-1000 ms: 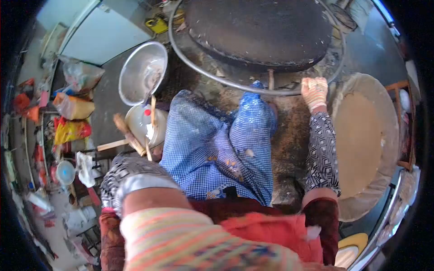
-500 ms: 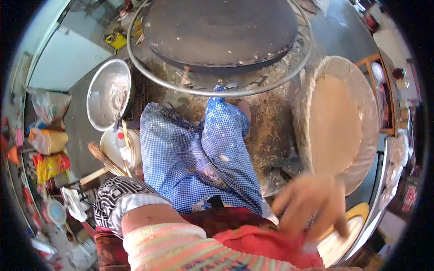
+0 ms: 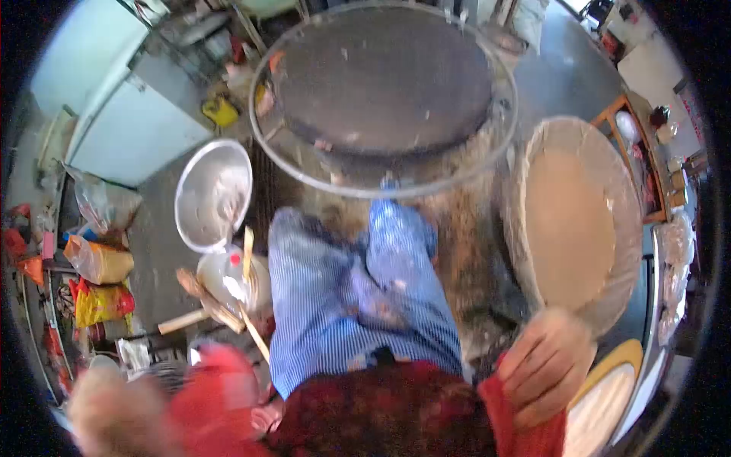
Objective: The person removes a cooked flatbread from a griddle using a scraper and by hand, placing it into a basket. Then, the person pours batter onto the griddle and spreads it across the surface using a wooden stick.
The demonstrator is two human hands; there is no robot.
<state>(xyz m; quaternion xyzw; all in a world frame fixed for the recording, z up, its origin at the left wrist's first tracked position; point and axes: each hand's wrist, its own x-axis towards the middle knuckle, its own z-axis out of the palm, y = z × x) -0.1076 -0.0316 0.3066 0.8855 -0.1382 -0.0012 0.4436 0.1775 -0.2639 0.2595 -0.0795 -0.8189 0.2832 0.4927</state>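
At the lower left my left hand [image 3: 114,407] is smeared by motion, so its fingers cannot be made out. A red sleeve [image 3: 217,400] covers the forearm behind it. My right hand [image 3: 552,362] is raised at the lower right with its fingers curled down together on the edge of the red right sleeve [image 3: 496,404]. A blue checked apron [image 3: 358,305] with pale smears lies over my legs. Right of my knees stands a large lined tub [image 3: 506,221] of tan batter [image 3: 567,221], close beyond the right hand.
A wide dark griddle [image 3: 381,84] with a metal ring [image 3: 343,186] stands ahead. On the left are a metal basin [image 3: 202,198], a white bucket [image 3: 263,286], wooden sticks [image 3: 183,321] and bagged goods [image 3: 103,301]. A round pale board [image 3: 609,404] lies at the lower right.
My left arm, in its striped knit sleeve, has left its place across my lap; a blurred hand and red sleeve now show lower left. The right hand is lower and steadier. The view has tilted up.
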